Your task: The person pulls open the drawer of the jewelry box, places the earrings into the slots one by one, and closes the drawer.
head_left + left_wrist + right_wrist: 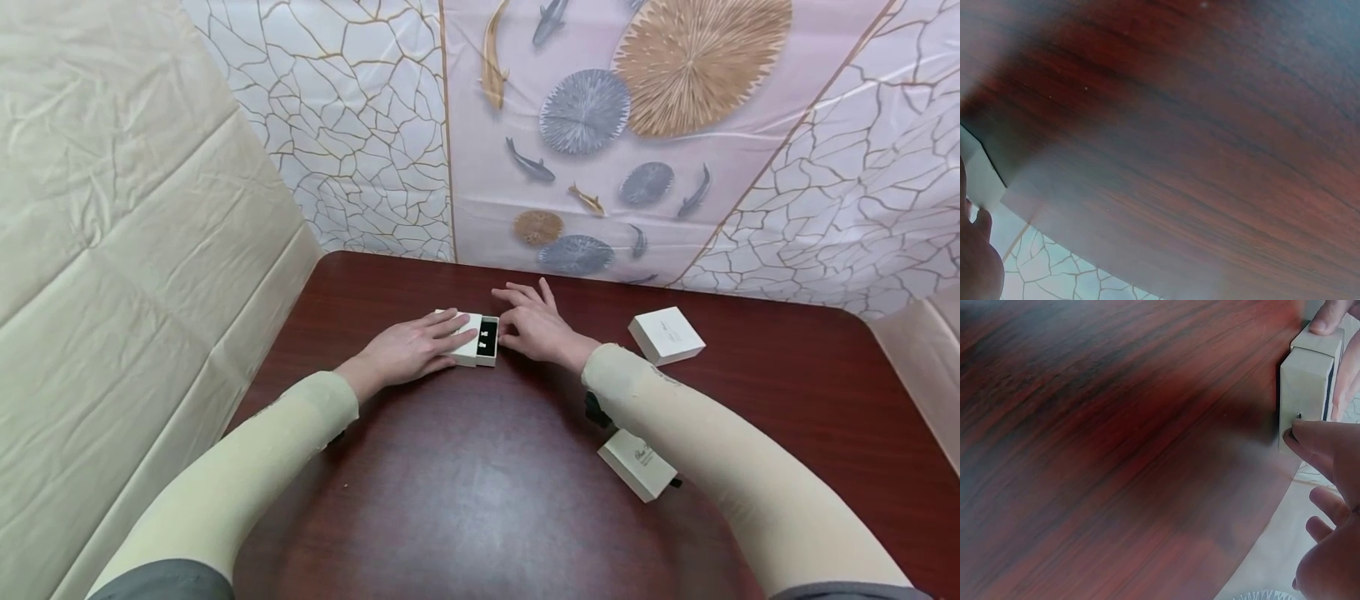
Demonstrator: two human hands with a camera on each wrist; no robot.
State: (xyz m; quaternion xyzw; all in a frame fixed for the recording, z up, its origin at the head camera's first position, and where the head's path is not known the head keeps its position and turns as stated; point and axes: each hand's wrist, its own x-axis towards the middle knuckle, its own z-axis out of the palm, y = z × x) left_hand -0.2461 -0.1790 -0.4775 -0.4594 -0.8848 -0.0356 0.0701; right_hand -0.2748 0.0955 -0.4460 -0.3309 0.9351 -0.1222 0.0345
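Near the far side of the table, a small white drawer-style jewelry box [463, 360] has its inner tray [487, 362] partly slid out to the right. Two small shiny pieces lie on the tray's black insert [491, 330]. My left hand [408, 350] lies across the box's sleeve with fingers extended; in the right wrist view its thumb [1325, 322] touches the side. My right hand [536, 327] is at the tray's end, thumb and a finger pinching a small dark pull tab [1298, 417], the other fingers spread away. The left wrist view catches mostly table.
A white box [667, 335] stands at the back right of the dark red wooden table [480, 500]. Another pale box [637, 467], with printed lettering and a black tab, lies beside my right forearm. Patterned cloth [375, 125] hangs behind the table.
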